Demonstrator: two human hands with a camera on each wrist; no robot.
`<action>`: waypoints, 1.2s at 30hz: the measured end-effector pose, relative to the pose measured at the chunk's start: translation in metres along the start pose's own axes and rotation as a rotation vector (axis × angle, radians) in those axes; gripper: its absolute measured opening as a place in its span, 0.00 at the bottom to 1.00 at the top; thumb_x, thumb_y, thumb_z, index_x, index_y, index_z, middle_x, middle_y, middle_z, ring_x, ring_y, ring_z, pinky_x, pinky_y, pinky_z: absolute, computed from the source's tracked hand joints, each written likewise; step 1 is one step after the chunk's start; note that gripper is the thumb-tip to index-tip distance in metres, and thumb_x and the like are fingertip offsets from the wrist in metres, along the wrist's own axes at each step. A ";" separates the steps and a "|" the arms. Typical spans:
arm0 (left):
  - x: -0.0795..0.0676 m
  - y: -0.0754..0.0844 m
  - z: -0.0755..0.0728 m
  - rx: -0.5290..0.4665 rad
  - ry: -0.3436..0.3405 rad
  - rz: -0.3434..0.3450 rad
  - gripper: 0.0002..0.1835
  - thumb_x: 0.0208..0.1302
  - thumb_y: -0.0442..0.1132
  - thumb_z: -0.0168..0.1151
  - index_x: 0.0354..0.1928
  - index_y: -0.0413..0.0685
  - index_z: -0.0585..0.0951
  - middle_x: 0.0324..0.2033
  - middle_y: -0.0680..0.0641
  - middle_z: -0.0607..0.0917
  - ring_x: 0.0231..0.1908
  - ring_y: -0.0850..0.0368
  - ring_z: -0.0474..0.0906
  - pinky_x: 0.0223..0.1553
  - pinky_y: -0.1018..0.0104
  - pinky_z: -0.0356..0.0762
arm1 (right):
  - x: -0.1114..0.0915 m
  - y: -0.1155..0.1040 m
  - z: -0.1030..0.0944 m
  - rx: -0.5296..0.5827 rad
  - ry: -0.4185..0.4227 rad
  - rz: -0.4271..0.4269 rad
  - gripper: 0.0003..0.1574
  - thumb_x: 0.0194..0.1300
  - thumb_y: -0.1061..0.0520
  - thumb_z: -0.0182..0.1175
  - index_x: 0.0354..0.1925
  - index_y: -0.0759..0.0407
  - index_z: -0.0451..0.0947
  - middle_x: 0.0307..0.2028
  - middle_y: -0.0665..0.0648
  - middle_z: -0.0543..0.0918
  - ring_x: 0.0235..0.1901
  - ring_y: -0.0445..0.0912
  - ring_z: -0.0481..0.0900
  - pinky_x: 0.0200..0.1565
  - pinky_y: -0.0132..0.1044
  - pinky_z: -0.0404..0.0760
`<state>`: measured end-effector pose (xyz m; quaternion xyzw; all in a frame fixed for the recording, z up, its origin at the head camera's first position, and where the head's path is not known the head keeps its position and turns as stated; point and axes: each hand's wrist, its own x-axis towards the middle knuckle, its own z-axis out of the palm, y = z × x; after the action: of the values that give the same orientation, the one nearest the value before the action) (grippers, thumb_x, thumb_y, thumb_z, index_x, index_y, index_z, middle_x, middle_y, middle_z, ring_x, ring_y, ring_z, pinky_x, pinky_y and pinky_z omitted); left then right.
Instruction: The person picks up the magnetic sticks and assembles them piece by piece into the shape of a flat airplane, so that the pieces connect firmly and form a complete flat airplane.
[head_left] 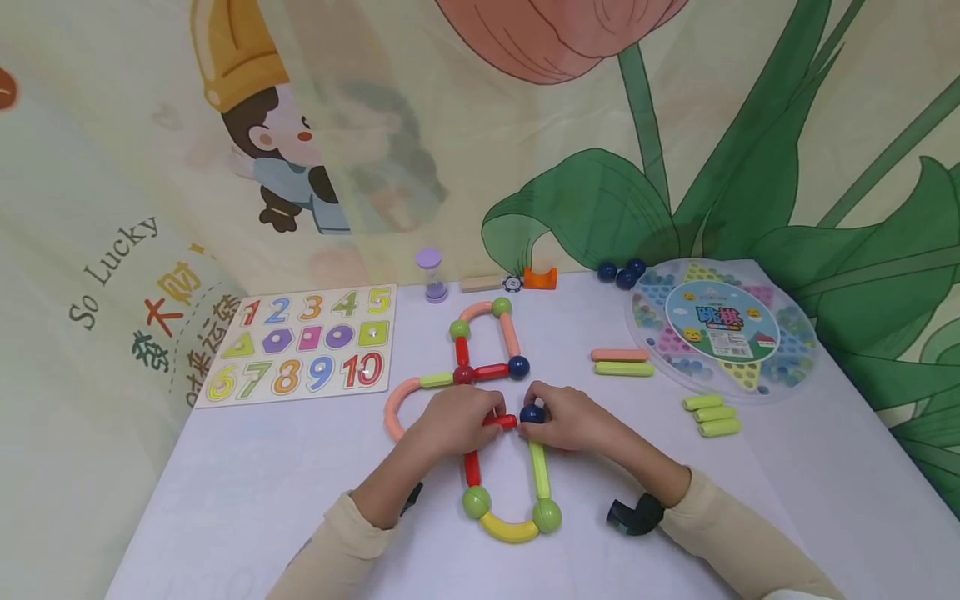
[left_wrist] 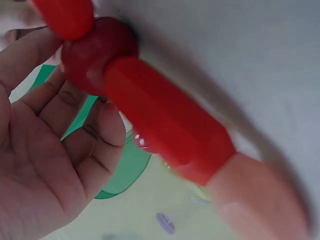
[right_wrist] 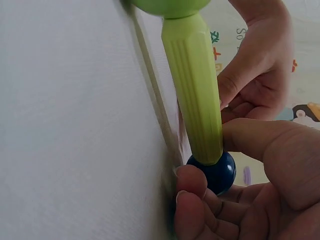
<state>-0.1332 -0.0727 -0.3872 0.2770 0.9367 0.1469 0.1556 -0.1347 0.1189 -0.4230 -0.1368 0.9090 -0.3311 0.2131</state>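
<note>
A flat figure of magnetic rods and balls lies on the table. My left hand (head_left: 465, 415) pinches a short red rod (head_left: 507, 422) pointing right; in the left wrist view a red ball (left_wrist: 95, 57) joins red rods beside the fingers. My right hand (head_left: 568, 418) grips a dark blue ball (head_left: 532, 414) between thumb and fingers, a small gap from that rod's end. From this ball a lime green rod (right_wrist: 195, 90) runs to a green ball (head_left: 547, 515). A curved yellow rod (head_left: 510, 528) links it to another green ball (head_left: 476, 502).
Further up are another blue ball (head_left: 518, 367) and a curved pink rod (head_left: 401, 404). Spare green rods (head_left: 714, 414) lie at right, near a round Chinese checkers box (head_left: 798, 333). A number puzzle board (head_left: 300, 346) lies left; a purple sand timer (head_left: 431, 275) stands behind.
</note>
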 end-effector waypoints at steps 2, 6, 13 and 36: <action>-0.001 0.000 0.001 -0.007 -0.004 -0.014 0.12 0.52 0.44 0.66 0.40 0.54 0.80 0.20 0.57 0.74 0.20 0.62 0.70 0.21 0.74 0.69 | 0.000 0.000 0.000 0.009 -0.001 -0.004 0.22 0.52 0.46 0.66 0.42 0.50 0.71 0.22 0.51 0.75 0.22 0.45 0.74 0.22 0.33 0.75; -0.005 0.000 0.001 0.017 0.010 -0.035 0.16 0.49 0.45 0.69 0.42 0.53 0.80 0.22 0.57 0.74 0.23 0.61 0.70 0.21 0.74 0.70 | 0.001 0.001 0.001 0.016 0.000 -0.004 0.21 0.52 0.46 0.65 0.42 0.50 0.71 0.22 0.51 0.75 0.22 0.45 0.73 0.22 0.34 0.75; -0.017 -0.004 0.001 0.070 0.046 -0.138 0.21 0.44 0.50 0.72 0.41 0.52 0.81 0.25 0.55 0.75 0.26 0.60 0.69 0.22 0.74 0.69 | 0.001 0.002 0.001 0.008 0.012 0.008 0.23 0.51 0.46 0.66 0.43 0.50 0.71 0.22 0.51 0.75 0.22 0.45 0.73 0.22 0.33 0.75; -0.011 -0.015 -0.002 0.113 0.223 -0.071 0.30 0.45 0.54 0.69 0.54 0.58 0.76 0.52 0.50 0.73 0.52 0.52 0.65 0.45 0.58 0.73 | -0.007 0.037 -0.077 -0.370 0.249 0.081 0.10 0.56 0.58 0.62 0.39 0.58 0.80 0.29 0.54 0.79 0.27 0.48 0.71 0.30 0.39 0.74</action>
<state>-0.1326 -0.0912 -0.3884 0.2342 0.9642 0.1184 0.0395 -0.1694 0.1908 -0.3921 -0.0953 0.9782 -0.1643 0.0836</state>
